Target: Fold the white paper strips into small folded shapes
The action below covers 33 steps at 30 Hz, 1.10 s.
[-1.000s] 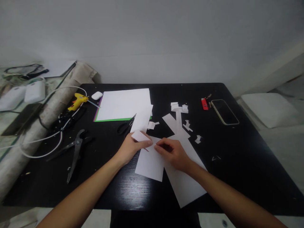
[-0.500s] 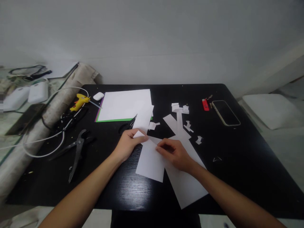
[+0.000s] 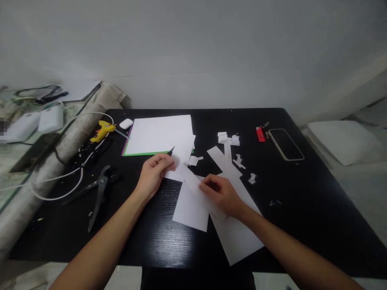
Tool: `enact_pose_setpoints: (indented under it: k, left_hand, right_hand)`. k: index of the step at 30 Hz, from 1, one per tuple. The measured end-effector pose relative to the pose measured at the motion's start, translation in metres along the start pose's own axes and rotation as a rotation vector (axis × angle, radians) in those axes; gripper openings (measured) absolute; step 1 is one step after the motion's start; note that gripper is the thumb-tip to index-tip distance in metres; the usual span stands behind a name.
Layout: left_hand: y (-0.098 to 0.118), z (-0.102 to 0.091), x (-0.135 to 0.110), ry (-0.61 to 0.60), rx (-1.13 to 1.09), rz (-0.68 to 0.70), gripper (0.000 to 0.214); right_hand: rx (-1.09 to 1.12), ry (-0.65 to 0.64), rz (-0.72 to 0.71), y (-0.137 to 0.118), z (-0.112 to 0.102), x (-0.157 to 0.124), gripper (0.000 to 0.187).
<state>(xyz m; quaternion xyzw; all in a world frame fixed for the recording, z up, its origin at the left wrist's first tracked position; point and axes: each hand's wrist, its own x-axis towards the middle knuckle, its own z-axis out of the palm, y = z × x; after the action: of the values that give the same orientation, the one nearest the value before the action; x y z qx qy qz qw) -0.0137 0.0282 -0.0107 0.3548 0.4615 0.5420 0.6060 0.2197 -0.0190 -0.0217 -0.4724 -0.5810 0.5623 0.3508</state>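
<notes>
My right hand [image 3: 222, 195] pinches a narrow white paper strip [image 3: 191, 180] between thumb and fingers, above other white paper. Its free end points up and left toward my left hand [image 3: 155, 171]. The left fingers are curled together close to that end; whether they grip anything is unclear. Below the hands lie a white paper piece [image 3: 191, 213], a longer white sheet [image 3: 237, 237] under my right hand, and another white piece [image 3: 185, 147] beyond the left fingertips. A dark pointed scissors tip [image 3: 172, 150] shows behind my left hand, which hides the rest.
A stack of white sheets [image 3: 160, 135] with coloured edges lies at the back. Folded paper bits [image 3: 228, 139] and scraps [image 3: 252, 178] lie right of centre. Pliers [image 3: 101, 189], a yellow glue gun [image 3: 103, 131] and a white cable [image 3: 81, 177] are left; a red lighter [image 3: 260, 134] and phone [image 3: 286, 144] right.
My left hand has shifted left and slightly up, off the paper strip's folded end, which now reaches out more openly. My right hand stays nearly in place, still pinching the strip.
</notes>
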Motion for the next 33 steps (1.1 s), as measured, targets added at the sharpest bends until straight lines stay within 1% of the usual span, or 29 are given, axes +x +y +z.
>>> enact_pose_setpoints:
  k: [4,8,14,19,23,25,27,30,33]
  left_hand:
    - [-0.005,0.004,-0.004,-0.021,0.011,0.026,0.014]
    - [-0.009,0.003,-0.007,-0.054,0.132,0.092,0.017]
    - [-0.007,0.008,-0.012,-0.109,0.271,0.117,0.018]
    - [-0.006,0.014,-0.017,-0.247,0.336,0.054,0.02]
    - [-0.011,0.017,-0.02,-0.321,0.39,0.015,0.027]
    - [-0.014,0.017,-0.021,-0.362,0.361,-0.028,0.025]
    - [-0.017,0.016,-0.021,-0.439,0.306,-0.087,0.019]
    - [-0.02,0.016,-0.022,-0.552,0.245,-0.151,0.024]
    - [-0.02,0.015,-0.023,-0.578,0.234,-0.162,0.024]
  right_hand:
    - [0.076,0.029,0.053,-0.002,0.0,0.003,0.022]
    - [0.131,0.037,0.103,-0.005,-0.003,0.004,0.022]
    - [0.191,0.056,0.118,-0.004,-0.004,0.004,0.019]
    - [0.238,0.04,0.134,-0.002,-0.002,0.004,0.019]
    - [0.335,0.018,0.16,0.003,-0.002,0.005,0.03]
    - [0.369,0.007,0.177,0.004,-0.003,0.006,0.034]
    - [0.353,0.012,0.163,0.005,-0.003,0.006,0.033]
    - [0.283,0.026,0.115,0.004,-0.004,0.006,0.025]
    - [0.252,0.026,0.113,0.003,-0.004,0.005,0.019]
